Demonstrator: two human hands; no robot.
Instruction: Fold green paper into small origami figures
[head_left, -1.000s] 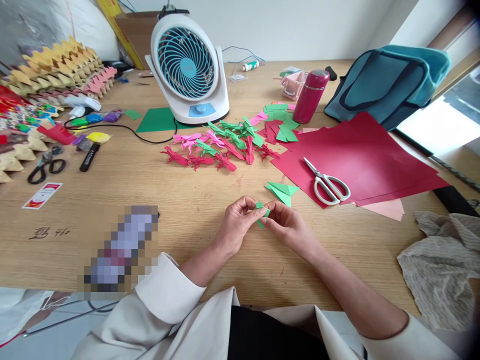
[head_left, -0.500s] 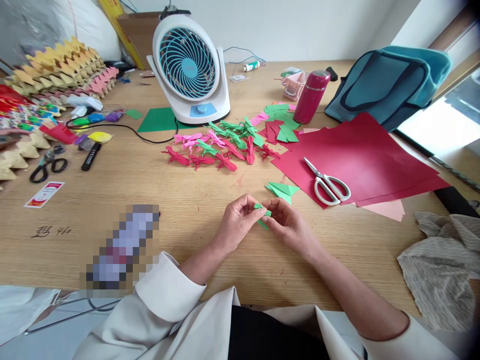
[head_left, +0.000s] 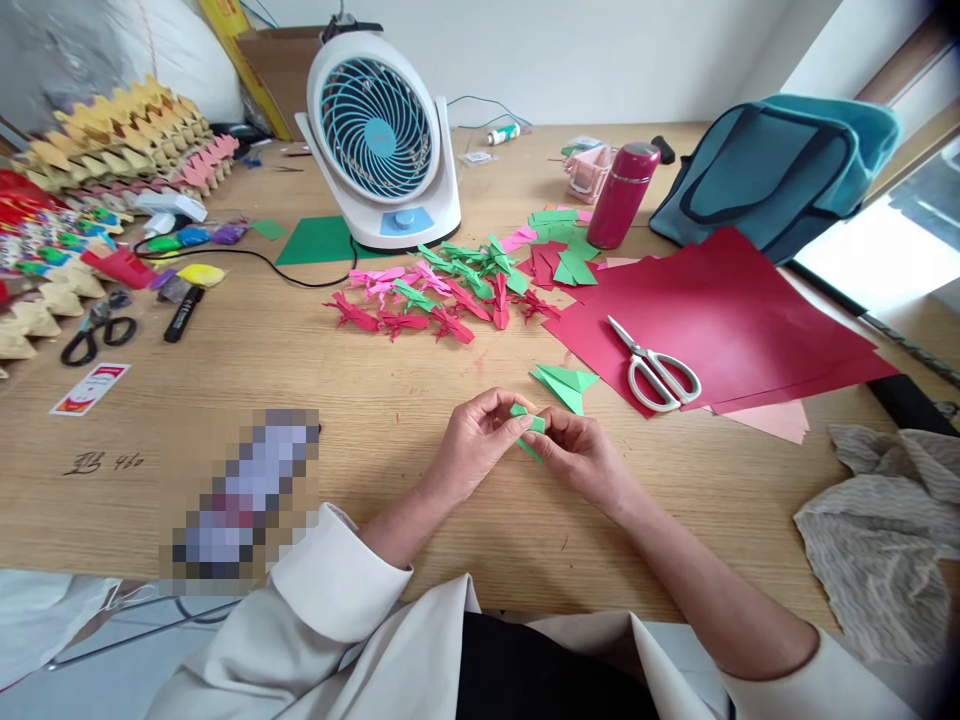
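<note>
A small folded piece of green paper is pinched between my two hands above the table. My left hand grips its left side between thumb and fingers. On the right side, my right hand holds it the same way, fingertips partly hiding the paper. Just beyond my hands lies a larger folded green paper with pointed ends. Farther back is a pile of folded green, pink and red paper figures.
White-handled scissors rest on red paper sheets at the right. Behind stand a fan, a red bottle and a blue bag. Black scissors and a blurred-out object lie left. A cloth is at right.
The fingers of my right hand have shifted slightly right and curled more, and a little more of the small green paper shows between my hands.
</note>
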